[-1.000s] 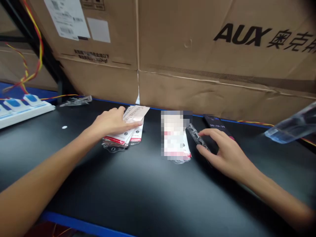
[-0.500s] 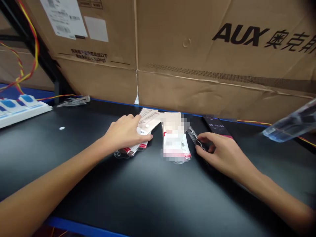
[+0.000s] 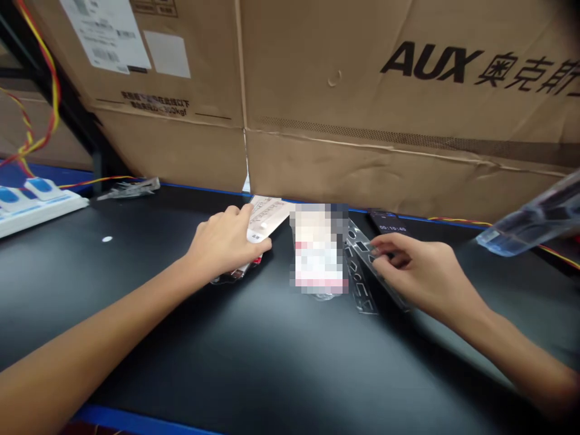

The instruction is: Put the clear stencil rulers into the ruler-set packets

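My left hand (image 3: 226, 241) lies over a stack of printed cards in clear sleeves (image 3: 270, 217), fingers curled over its left side and thumb across its front. To the right of that stack lies a second packet pile (image 3: 319, 254), partly blurred out. Beside it my right hand (image 3: 414, 263) pinches the edge of a clear plastic stencil strip (image 3: 361, 244) with cut-out shapes, tilted up from the table. A second clear stencil strip (image 3: 360, 284) rests between the pile and the held one.
A phone (image 3: 387, 222) showing a timer lies behind my right hand. A clear plastic container (image 3: 521, 223) is at the right. A white power strip (image 3: 40, 211), a crumpled plastic wrapper (image 3: 131, 188) and a white dot (image 3: 107, 239) are at the left. Large cardboard boxes (image 3: 317, 163) wall the back.
The strips at my right hand have spread into two: one lies by the middle pile, the other is tilted up in my fingers. My left hand stays on its stack.
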The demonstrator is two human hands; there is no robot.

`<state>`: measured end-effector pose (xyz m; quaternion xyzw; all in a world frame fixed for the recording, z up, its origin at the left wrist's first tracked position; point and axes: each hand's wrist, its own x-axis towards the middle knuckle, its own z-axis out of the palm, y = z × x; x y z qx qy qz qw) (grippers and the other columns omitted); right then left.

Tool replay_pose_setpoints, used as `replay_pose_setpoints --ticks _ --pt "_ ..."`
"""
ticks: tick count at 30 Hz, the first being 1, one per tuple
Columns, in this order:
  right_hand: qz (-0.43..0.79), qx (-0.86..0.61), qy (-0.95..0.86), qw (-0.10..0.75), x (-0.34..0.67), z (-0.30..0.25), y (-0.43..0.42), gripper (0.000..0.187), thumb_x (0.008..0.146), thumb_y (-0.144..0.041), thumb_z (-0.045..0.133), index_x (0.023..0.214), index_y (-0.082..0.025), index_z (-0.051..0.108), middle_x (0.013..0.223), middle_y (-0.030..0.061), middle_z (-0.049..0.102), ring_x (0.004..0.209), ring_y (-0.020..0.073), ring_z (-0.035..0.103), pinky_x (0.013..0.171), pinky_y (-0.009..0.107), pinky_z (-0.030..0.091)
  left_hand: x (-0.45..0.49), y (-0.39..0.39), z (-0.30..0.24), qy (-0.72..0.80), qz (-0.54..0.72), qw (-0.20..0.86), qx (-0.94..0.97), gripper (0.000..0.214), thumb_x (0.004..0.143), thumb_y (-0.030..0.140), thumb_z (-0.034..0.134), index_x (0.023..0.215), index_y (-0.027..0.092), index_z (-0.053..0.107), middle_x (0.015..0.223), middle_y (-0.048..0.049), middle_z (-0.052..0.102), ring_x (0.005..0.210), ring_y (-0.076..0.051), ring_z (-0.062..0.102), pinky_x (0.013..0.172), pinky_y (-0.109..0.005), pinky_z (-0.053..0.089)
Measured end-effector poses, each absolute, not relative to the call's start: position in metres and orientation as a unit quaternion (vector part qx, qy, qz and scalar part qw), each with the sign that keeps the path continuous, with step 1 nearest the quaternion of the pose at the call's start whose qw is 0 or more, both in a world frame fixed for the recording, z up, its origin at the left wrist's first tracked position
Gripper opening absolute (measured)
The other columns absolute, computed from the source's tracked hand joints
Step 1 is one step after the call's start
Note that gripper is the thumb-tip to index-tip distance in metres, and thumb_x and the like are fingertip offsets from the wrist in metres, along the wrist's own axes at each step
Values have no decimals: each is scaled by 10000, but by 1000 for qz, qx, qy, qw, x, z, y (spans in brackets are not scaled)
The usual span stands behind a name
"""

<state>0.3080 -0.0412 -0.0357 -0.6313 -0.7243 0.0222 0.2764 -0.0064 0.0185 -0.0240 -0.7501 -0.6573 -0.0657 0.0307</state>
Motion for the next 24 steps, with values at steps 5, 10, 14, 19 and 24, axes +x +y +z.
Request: replay_pose_setpoints --ticks 5,10,14,19,24 --pt "83 -664 -673 314 305 -29 -44 186 751 -231 647 923 -249 715 642 -17 704 605 209 696 613 322 530 -8 20 -28 -644 -93 88 -754 763 845 638 495 1470 213 395 1254 -185 578 1004 -392 627 805 -469 473" --pt "239 -633 -640 363 295 -35 -48 261 824 -213 594 1071 -254 669 691 -14 707 580 179 701 544 270 549 1 12 -31 -533 -157 123 -822 591 920 554 497 1377 180 518 1329 -171 583 1226 -386 507 974 -513 398" --pt "303 -590 -645 380 291 -44 -48 282 881 -209 560 1132 -249 683 799 11 701 624 167 702 597 286 592 14 -3 -37 -375 -160 44 -912 486 974 502 485 1376 235 540 1381 -111 578 1307 -317 464 1056 -483 352" --pt "338 -555 -641 408 288 -52 -46 239 929 -307 574 1062 -255 765 1216 67 591 726 145 706 715 337 651 21 -10 -46 -300 -143 -58 -941 382 1000 476 480 1295 275 615 1416 -88 552 1293 -309 476 1050 -469 358" --pt "377 -548 -628 403 283 -60 -47 274 947 -418 588 1135 -274 725 1199 64 544 837 173 709 809 354 645 21 -7 -46 -312 -182 -105 -926 313 948 440 557 771 185 596 926 -56 634 851 -197 580 792 -348 442"
